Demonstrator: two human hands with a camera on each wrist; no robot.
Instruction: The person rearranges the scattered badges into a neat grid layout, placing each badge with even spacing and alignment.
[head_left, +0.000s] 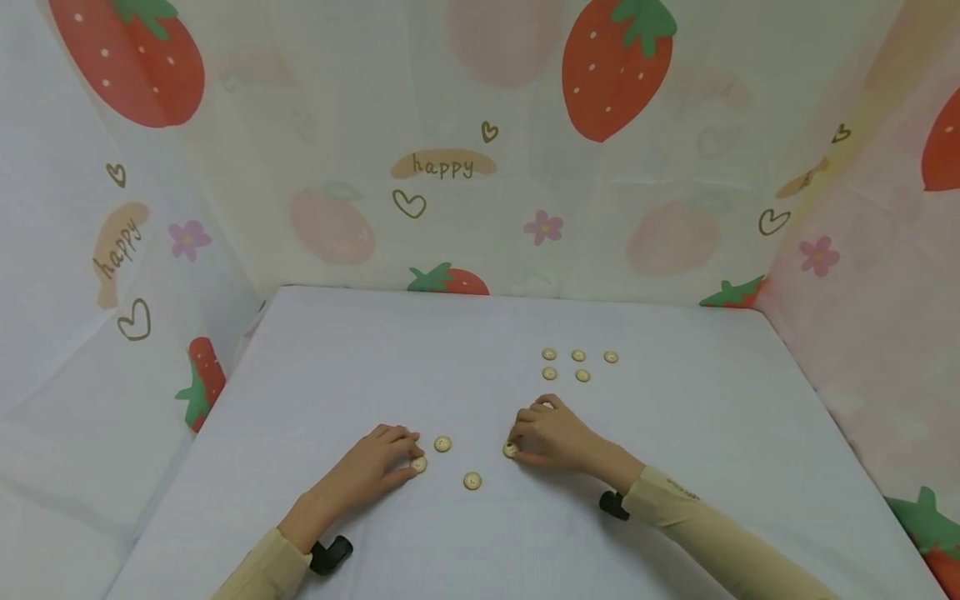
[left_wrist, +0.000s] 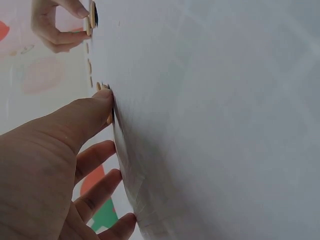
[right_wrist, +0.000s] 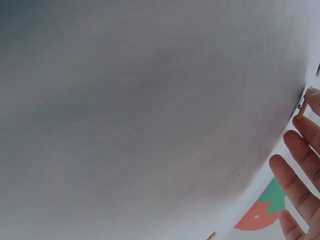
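My left hand [head_left: 369, 468] is low over the table, thumb and index finger pinching a pale yellow round button [head_left: 419, 465]. In the left wrist view the thumb covers most of that button, and the other fingers spread down to the cloth. To the right, my right hand [head_left: 558, 439] pinches another button [head_left: 510, 450] by its edges; the right wrist view shows this button [right_wrist: 302, 107] slightly tilted between thumb and index finger. Between the hands lie two loose buttons, one farther back [head_left: 442, 444] and one nearer [head_left: 472, 481].
Beyond the right hand, several like buttons [head_left: 579, 356] lie flat in two short rows. A white cloth covers the table [head_left: 375, 350]. Strawberry-printed curtains [head_left: 450, 100] stand behind it and on both sides. Each wrist wears a black camera mount [head_left: 332, 555].
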